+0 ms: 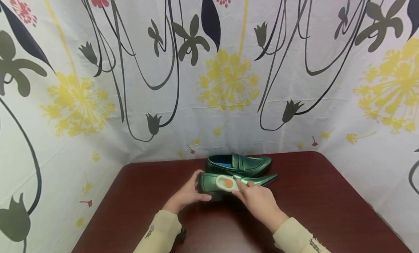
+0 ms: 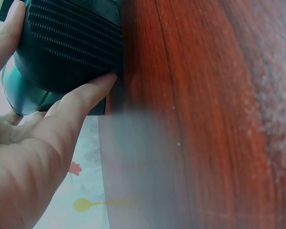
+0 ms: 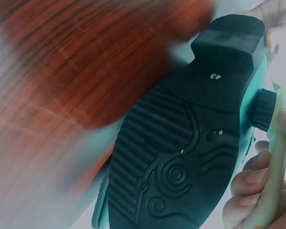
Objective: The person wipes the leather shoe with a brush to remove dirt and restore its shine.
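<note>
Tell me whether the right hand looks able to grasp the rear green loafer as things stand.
Probably not: the right hand grips a cream-handled brush, and the front green loafer is between it and the rear green loafer.

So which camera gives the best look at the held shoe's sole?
The right wrist view: though cropped, the sole fills much of it, ridges and swirls plain. The left wrist view shows mainly the ridged heel. The head view shows mostly the shoe's side, the sole barely.
</note>
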Available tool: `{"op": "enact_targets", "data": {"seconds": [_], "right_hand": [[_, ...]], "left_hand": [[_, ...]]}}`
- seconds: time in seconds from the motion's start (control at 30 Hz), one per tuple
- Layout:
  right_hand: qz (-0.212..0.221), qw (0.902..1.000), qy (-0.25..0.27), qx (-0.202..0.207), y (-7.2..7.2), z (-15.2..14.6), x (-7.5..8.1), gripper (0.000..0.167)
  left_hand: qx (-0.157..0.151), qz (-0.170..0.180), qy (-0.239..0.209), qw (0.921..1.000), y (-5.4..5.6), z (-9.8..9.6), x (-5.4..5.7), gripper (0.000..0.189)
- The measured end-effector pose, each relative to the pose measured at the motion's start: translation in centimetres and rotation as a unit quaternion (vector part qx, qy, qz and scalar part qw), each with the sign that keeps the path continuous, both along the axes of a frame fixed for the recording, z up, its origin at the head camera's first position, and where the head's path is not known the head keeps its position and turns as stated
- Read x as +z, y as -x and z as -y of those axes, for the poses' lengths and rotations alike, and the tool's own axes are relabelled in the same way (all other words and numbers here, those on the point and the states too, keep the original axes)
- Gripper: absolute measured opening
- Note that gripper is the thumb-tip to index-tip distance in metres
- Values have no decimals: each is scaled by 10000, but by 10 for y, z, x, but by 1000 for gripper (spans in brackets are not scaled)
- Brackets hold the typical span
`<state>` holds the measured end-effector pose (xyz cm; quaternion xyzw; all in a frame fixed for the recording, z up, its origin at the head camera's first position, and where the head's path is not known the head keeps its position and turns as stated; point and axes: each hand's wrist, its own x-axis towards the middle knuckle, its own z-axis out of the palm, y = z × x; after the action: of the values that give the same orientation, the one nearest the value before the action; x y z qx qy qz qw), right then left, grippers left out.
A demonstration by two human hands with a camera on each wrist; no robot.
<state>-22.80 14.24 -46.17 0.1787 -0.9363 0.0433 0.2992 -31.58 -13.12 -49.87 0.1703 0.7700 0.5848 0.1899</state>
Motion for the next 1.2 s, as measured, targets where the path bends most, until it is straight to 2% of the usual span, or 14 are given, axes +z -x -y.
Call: {"op": "enact_targets", "data": {"seconds": [0.3, 0.53, 0.8, 1.2], "right_hand": [[522, 9983, 92, -252, -8, -20, 4, 44], [600, 9976, 192, -301, -13, -33, 4, 45], [861, 9944, 464, -410, -17, -51, 6, 45], [1341, 9865, 739, -579, -21, -73, 14, 51]], "left_hand": [[-42, 120, -107, 9999, -1, -1, 0, 94], [-44, 143, -194, 9997, -2, 0, 0, 96], [-24, 146, -73, 9999, -3, 1, 0, 93], [-85, 151, -167, 9997, 1, 2, -3, 91]]}}
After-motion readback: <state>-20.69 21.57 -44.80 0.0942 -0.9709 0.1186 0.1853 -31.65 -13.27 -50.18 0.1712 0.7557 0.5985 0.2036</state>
